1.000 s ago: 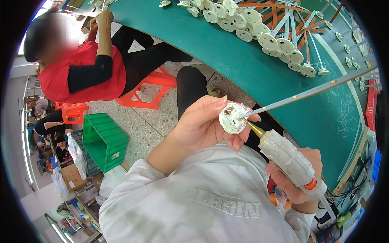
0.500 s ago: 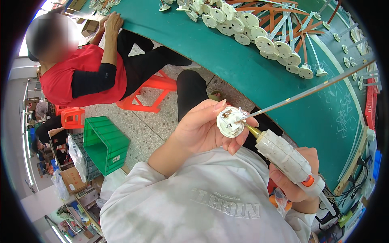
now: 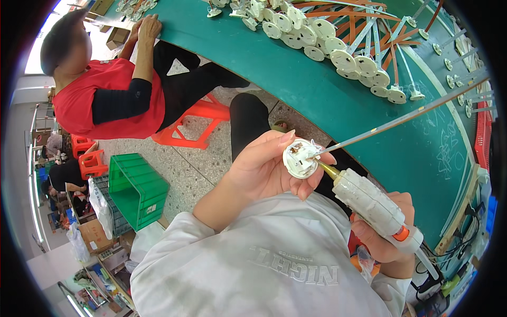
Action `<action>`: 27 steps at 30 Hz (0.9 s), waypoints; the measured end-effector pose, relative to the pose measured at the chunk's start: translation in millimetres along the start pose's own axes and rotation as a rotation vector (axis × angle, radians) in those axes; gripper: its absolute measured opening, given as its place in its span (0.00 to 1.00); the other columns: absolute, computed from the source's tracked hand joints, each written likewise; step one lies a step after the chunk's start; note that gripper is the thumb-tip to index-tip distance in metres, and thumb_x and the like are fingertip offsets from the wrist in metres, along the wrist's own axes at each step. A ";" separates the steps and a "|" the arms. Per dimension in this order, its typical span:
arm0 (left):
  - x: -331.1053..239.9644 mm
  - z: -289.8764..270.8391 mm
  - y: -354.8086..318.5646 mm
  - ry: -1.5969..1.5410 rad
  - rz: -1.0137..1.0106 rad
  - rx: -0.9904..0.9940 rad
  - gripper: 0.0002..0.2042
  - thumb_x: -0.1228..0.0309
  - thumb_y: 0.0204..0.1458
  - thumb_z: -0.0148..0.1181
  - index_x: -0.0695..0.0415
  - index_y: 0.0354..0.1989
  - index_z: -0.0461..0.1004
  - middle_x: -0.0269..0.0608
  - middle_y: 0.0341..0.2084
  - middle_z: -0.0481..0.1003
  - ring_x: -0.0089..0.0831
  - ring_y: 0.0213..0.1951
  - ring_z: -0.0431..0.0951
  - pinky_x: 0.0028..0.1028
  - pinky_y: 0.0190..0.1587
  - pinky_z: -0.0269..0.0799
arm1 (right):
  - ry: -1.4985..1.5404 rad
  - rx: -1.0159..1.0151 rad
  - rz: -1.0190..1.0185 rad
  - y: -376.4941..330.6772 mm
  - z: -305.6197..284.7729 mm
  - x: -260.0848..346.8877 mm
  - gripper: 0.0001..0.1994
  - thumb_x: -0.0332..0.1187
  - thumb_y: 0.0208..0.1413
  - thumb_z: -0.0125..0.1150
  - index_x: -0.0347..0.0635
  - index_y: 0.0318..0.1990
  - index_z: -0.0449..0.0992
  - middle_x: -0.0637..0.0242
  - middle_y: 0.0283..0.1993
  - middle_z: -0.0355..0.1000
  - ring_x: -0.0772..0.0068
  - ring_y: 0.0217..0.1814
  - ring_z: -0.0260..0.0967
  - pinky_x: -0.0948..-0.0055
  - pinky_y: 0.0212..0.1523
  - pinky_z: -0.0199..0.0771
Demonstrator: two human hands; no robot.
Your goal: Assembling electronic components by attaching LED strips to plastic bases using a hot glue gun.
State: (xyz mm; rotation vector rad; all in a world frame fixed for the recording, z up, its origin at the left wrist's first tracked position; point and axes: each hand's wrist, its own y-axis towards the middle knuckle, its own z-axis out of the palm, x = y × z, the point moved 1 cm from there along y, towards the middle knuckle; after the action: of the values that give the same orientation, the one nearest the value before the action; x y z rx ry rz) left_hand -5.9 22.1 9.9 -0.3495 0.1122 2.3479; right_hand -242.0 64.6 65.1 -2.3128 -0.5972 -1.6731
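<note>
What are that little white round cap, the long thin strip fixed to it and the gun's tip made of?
The white round cap in the left hand looks like moulded plastic, smooth and matt. The long thin strip seems metal, grey with a dull sheen, though coated plastic is possible. The glue gun in the right hand has a brassy nozzle, likely metal; its body is whitish plastic.

The round cap [image 3: 299,158] is white, the glue gun [image 3: 373,203] whitish with an orange trigger, the table [image 3: 317,84] green, the stool [image 3: 198,122] orange.
</note>
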 end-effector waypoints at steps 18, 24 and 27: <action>3.4 -0.5 -0.2 0.072 0.042 -0.122 0.23 0.61 0.66 0.38 0.73 0.50 0.68 0.59 0.36 0.77 0.39 0.34 0.81 0.32 0.39 0.78 | -0.041 0.081 -0.090 7.3 -6.7 1.0 0.08 0.28 0.42 0.65 0.33 0.29 0.78 0.64 0.20 0.73 0.67 0.19 0.72 0.73 0.21 0.71; 5.6 -7.1 4.0 -0.054 0.032 -0.064 0.25 0.61 0.63 0.46 0.78 0.51 0.67 0.60 0.43 0.74 0.42 0.35 0.80 0.35 0.36 0.79 | -0.196 0.038 -0.024 -0.6 -0.7 0.0 0.06 0.19 0.40 0.60 0.33 0.30 0.78 0.61 0.23 0.76 0.65 0.22 0.75 0.74 0.25 0.75; 4.9 -7.0 2.4 0.040 0.053 -0.127 0.24 0.61 0.63 0.46 0.77 0.51 0.67 0.57 0.41 0.75 0.40 0.34 0.79 0.33 0.34 0.78 | -0.242 0.067 -0.024 3.4 -2.7 6.2 0.06 0.21 0.42 0.61 0.32 0.32 0.78 0.62 0.23 0.76 0.66 0.22 0.75 0.74 0.25 0.75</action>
State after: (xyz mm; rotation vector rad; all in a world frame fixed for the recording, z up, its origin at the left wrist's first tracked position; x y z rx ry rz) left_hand -9.4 22.5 1.8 -0.4609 -0.0093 2.4076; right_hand -241.1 61.6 72.0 -2.4861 -0.7182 -1.3698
